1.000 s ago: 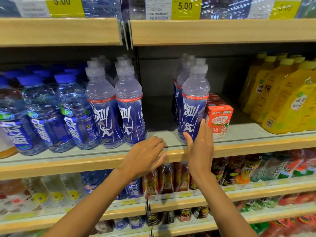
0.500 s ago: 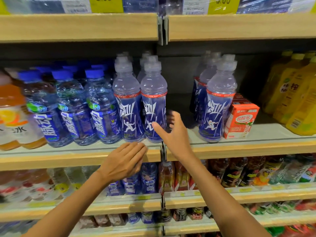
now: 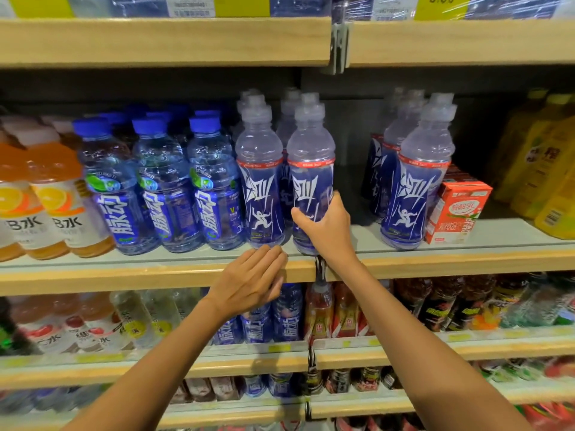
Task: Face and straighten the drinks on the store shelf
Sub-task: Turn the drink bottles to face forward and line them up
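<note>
At the front of the middle shelf [image 3: 451,262], the right hand [image 3: 326,228] grips a blue-sleeved bottle [image 3: 311,150] low on its body, with the thumb across the label and the fingers [image 3: 338,202] curled round the far side. The bottle stands upright at the lip, touching its twin [image 3: 259,181] on the left. The left hand [image 3: 249,281] lies flat on the shelf's wooden edge, its fingers straight, holding nothing. The bottle looks full and sealed, so it likely has some weight. Its thin plastic wall probably gives under a hard squeeze, and the glossy sleeve looks slick. A low hold around the label suits turning and sliding it, since a push near the cap could tip it into the rows behind. A firm, even grip should do, without crushing.
</note>
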Available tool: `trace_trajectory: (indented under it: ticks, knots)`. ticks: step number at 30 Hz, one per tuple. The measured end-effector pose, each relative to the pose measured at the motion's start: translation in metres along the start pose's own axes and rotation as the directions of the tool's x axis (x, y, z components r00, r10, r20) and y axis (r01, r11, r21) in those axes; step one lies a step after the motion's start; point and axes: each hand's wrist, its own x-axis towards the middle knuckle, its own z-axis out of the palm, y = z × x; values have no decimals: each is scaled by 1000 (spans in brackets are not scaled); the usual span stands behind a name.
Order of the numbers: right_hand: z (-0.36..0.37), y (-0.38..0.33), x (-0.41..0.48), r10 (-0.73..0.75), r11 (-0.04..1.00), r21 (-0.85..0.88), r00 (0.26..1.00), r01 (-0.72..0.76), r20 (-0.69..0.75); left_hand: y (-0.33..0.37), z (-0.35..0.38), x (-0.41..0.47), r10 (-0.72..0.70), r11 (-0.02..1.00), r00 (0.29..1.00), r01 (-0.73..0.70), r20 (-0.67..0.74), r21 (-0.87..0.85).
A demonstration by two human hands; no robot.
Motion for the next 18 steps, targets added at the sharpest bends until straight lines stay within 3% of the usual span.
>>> trace_trajectory:
  ticks: [5, 8, 10, 11, 13, 14, 15, 16, 18]
  knots:
    - [-27, -15, -16, -8, 1000, 3, 999, 8, 42, 0, -20, 13, -79, 975, 981, 113, 178, -190]
    - [-39, -28, -28, -7, 999, 39, 993, 3, 117, 0, -38, 27, -303, 850, 917, 383, 260, -362]
    - [-43, -35, -38, -4, 996, 89, 984, -12, 178, -2, -50, 43, -565, 589, 775, 619, 284, -519]
    - [-44, -37, -43, 5, 993, 115, 978, -29, 207, -5, -57, 55, -669, 383, 672, 678, 318, -627]
    - [-42, -38, -53, 23, 985, 161, 965, -67, 262, -11, -75, 85, -722, -116, 508, 579, 469, -807]
    - [-40, -38, -58, 30, 979, 184, 957, -86, 287, -13, -83, 99, -700, -291, 481, 483, 528, -826]
    - [-37, -38, -62, 40, 972, 209, 951, -108, 308, -14, -89, 110, -678, -384, 479, 416, 557, -824]
    - [-34, -38, -66, 47, 967, 224, 945, -125, 323, -14, -94, 119, -669, -406, 482, 400, 565, -822]
    - [-29, -38, -73, 46, 969, 215, 944, -122, 327, -8, -102, 132, -686, -376, 470, 425, 555, -824]
